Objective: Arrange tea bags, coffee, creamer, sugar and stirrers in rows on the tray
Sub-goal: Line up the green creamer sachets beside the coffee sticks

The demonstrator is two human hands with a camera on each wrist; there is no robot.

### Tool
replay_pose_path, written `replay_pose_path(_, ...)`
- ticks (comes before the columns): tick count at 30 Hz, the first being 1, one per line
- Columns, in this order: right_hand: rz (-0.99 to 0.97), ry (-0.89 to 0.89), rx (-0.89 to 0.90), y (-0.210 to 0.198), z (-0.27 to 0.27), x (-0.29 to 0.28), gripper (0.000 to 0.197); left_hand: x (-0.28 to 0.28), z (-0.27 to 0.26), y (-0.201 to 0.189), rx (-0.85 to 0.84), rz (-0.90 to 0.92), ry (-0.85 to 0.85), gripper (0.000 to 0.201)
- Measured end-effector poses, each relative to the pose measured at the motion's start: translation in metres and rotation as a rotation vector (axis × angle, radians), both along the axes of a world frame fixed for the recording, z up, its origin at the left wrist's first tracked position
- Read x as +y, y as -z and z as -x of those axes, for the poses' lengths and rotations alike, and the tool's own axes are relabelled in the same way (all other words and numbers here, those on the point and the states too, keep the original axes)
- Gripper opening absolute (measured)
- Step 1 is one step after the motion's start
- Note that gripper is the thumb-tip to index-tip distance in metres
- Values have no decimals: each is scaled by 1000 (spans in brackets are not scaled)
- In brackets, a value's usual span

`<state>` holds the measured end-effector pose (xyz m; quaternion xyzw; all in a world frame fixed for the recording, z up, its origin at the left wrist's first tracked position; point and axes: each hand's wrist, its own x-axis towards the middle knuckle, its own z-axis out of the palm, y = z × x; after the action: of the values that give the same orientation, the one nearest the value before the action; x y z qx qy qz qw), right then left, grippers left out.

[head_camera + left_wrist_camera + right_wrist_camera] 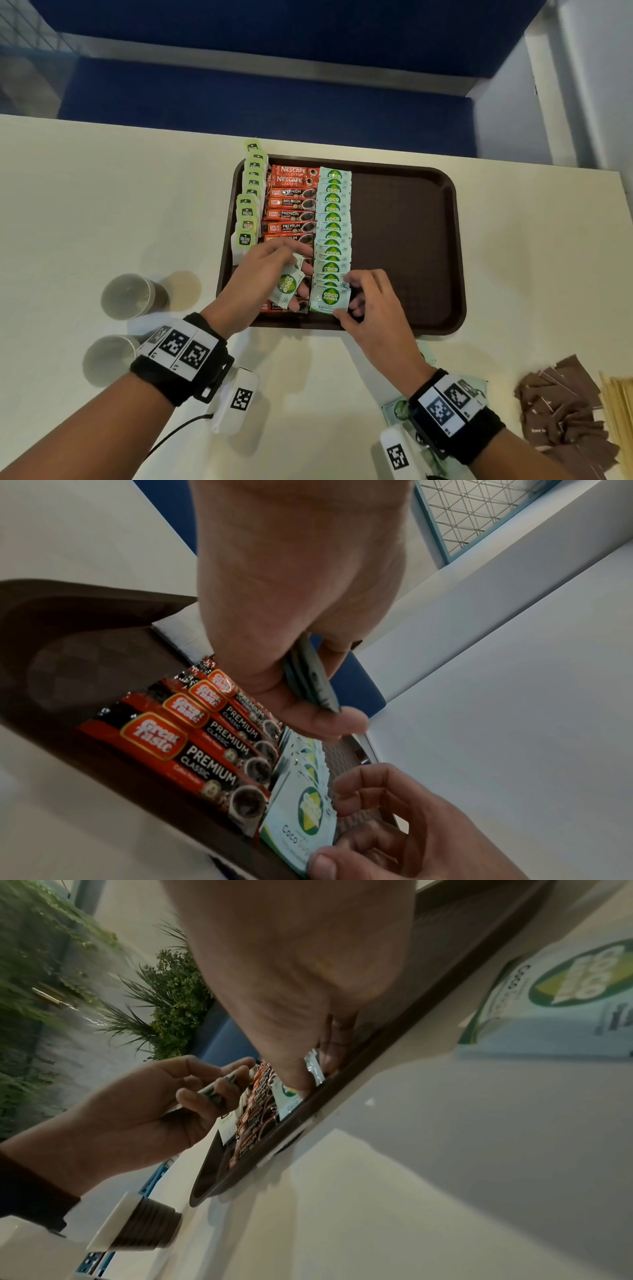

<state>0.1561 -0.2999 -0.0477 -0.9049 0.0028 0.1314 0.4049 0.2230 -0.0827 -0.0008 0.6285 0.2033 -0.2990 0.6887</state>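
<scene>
On tray (411, 240), right grip (368, 303) pinching "Coco Natura" sachet (329, 298); left grip (270, 270) clutching spare sachets (287, 286).

A brown tray (404, 240) lies on the pale surface (102, 205). Along its left edge runs a row of green-tagged tea bags (248, 205), next a row of red coffee sticks (291, 205), then a row of overlapping pale sugar sachets (333, 226). The tray's right half is bare. The left hand (270, 274) holds a small stack of sachets (287, 286) above the near end of the coffee row. The right hand (371, 301) pinches the nearest sachet (329, 298) at the near end of the sugar row. Two paper cups (132, 296) stand near left of the tray. A heap of brown packets (565, 407) and wooden stirrers (618, 401) lie at the near right.
</scene>
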Motion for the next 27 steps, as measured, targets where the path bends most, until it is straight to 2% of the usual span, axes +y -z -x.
replay_pose_path(3, -5, -7, 3, -1, -1, 0, 49, -1, 0, 0, 5, 12, -5, 35)
replay_pose_path(6, -8, 0, -1, -3, -1, -1, 48, -1, 1, 1, -21, 8, -12, 27)
replay_pose_path(9, 6, 66, -70, -13, -3, -2, 37, -2, 5, 1, -47, 23, -24, 23)
replay_pose_path(11, -93, 164, -102, -24, -7, 0, 27, -2, 7, 1, -65, 25, -10, 30)
replay_pose_path(14, -394, 272, 108, -41, -18, 7, 29, -5, 11, 3, -98, 13, 48, 38)
replay_pose_path(17, -534, 237, 292, -48, -28, 10, 30, -7, 11, 3, -125, -28, 106, 35)
replay_pose_path(22, -571, 215, 269, -48, -37, 3, 14, -3, 4, 1, -121, -21, 191, 25)
replay_pose_path(25, -534, 267, 196, -47, -40, -2, 10, 1, 1, 0, -94, -39, 276, 24)
replay_pose_path(27, -571, 327, 200, -49, -40, -1, 9, 0, 2, 0, -102, -37, 259, 25)
